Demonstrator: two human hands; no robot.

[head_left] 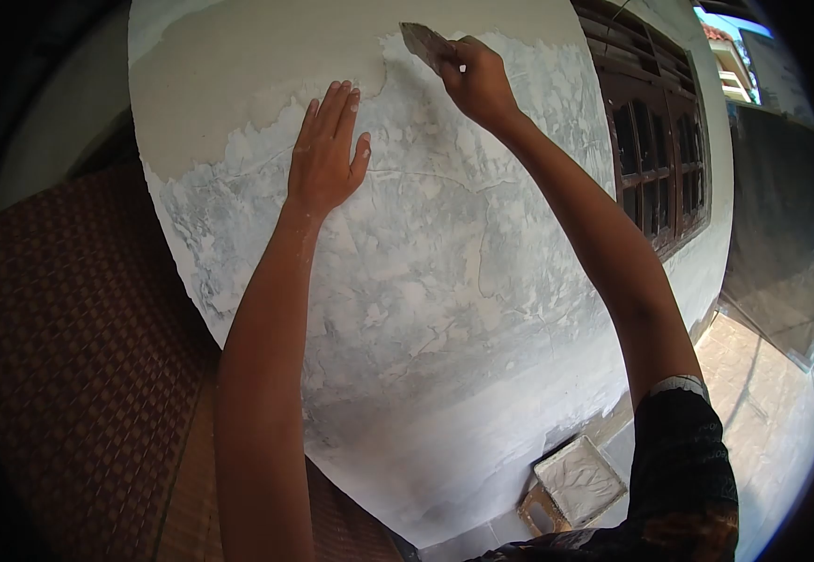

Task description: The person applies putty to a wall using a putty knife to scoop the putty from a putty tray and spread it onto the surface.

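In the upper middle, my right hand (480,86) is wrapped round a putty knife (423,42), whose blade points up and left against the wall. The wall (416,272) has a smooth beige coat along its top and a patchy grey-white surface below, with a ragged border between them. Left of the knife, my left hand (329,155) lies flat on the wall near that border, fingers stretched up and thumb apart, holding nothing.
A square container (583,480) with a pale, paste-like surface stands low by the wall's foot. To the right is a brown wooden window (655,140) with panes. A woven brown mat (79,356) covers the left side. Tiled floor (753,393) lies at lower right.
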